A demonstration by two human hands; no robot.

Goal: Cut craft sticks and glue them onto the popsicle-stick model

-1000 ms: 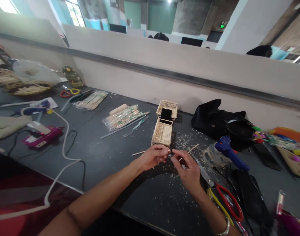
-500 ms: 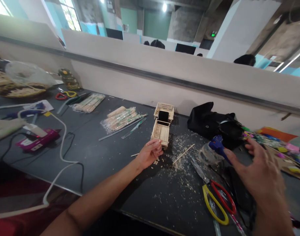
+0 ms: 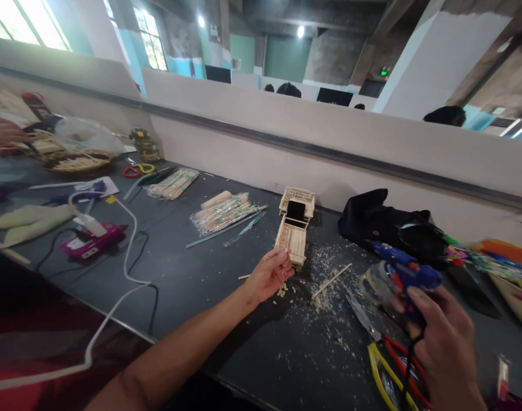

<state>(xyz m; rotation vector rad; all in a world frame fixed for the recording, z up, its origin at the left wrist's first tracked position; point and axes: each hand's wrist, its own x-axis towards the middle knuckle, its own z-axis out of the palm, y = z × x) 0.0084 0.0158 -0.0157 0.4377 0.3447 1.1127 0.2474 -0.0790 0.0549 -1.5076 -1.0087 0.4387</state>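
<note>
My right hand [image 3: 440, 325] is wrapped round the handle of a blue hot glue gun [image 3: 408, 265], lifted above the right side of the table. With thumb and fingertips together, my left hand [image 3: 271, 275] pinches a tiny pale piece of wood [image 3: 288, 251], mostly covered by the fingers. Just behind it stands a small wooden stick model [image 3: 292, 240] with a black panel [image 3: 295, 211] in it. Below the glue gun, a clear jar [image 3: 374, 282] is partly hidden. Scissors [image 3: 378, 365] with red and yellow handles lie by my right wrist.
Wood crumbs and a loose stick [image 3: 331, 281] lie right of the model. Packs of sticks [image 3: 226, 212] are left of it, a black bag [image 3: 384, 220] to the right. A purple power strip [image 3: 92, 241] has trailing cables. Another person's hand [image 3: 4, 134] shows far left.
My right hand has closed round the glue gun and raised it from by the jar. My left hand keeps its pinch by the model. The view has shifted a little to the left.
</note>
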